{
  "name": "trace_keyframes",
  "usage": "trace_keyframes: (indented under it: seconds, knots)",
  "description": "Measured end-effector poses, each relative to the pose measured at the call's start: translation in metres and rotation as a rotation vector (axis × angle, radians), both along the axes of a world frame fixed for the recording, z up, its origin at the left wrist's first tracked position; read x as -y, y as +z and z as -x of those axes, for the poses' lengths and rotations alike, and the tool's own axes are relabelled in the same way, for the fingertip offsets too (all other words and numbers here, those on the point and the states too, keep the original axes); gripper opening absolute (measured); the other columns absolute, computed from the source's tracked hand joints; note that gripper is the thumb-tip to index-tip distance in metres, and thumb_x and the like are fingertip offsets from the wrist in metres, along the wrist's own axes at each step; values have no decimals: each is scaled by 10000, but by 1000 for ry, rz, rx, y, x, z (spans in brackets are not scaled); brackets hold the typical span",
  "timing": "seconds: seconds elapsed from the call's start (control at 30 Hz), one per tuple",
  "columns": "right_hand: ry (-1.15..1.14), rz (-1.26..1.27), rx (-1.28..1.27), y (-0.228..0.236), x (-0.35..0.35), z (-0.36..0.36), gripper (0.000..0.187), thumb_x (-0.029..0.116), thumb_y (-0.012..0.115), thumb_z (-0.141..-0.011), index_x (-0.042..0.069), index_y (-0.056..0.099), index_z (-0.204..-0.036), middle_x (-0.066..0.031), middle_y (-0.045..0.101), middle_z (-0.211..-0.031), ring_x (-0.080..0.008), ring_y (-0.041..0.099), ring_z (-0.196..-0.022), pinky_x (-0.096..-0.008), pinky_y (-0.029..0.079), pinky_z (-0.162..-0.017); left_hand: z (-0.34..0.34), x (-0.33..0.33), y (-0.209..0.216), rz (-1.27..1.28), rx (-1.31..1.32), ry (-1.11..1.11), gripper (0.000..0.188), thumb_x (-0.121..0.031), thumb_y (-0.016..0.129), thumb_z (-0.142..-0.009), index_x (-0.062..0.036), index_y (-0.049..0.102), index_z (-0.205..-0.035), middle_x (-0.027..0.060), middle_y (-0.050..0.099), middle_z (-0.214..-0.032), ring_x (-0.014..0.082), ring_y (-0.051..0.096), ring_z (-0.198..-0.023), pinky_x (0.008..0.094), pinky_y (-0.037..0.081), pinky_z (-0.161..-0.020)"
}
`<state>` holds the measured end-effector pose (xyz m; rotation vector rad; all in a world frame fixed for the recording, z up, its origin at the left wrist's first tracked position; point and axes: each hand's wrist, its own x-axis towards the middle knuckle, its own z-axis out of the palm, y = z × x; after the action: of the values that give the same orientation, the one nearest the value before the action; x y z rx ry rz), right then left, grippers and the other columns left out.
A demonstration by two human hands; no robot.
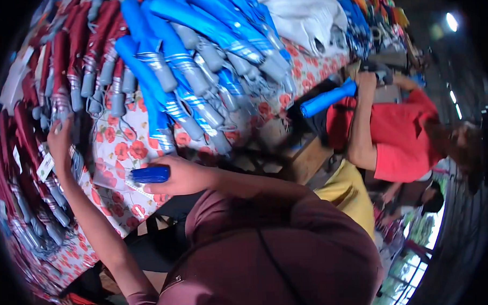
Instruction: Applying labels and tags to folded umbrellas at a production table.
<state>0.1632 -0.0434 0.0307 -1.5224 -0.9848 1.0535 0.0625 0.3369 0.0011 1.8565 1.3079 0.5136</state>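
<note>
The table with flowered cloth [126,148] carries piles of folded blue umbrellas [187,57] and red umbrellas [74,51]. Your right hand [183,176] has its fingers closed around a blue handle piece [150,174]; your left hand [61,138], fingers spread, reaches to the red umbrellas. It seems you are fetching one; next, grip it firmly.

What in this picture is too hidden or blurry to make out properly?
- Head view: the small blue object in the right hand; the hand covers one end.
- Left hand: what its fingertips touch among the maroon umbrellas is blurred.
- Floral tablecloth: mostly buried under blue umbrellas.
- Co-worker in red: smeared at the rim.
</note>
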Motion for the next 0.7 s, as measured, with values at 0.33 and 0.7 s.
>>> trace_keyframes:
  seconds: [0.33,0.7]
  knots:
    - [-47,124,-237,-12,21,-19,182,209,764,-866,52,718,-944,-23,684,-756,-147,573,-628,-292,490,-616,63,163,9,410,523,-36,346,-287,602,-982,-41,654,-1221,17,643,-938,103,554,-827,217,430,-711]
    - [-21,233,-366,-9,26,-26,333,144,727,-943,33,718,-1256,-12,755,-1046,-87,665,-843,-224,518,-758,100,369,40,78,36,252,350,-213,755,-910,-19,590,-1150,155,653,-1001,256,599,-841,365,501,-769]
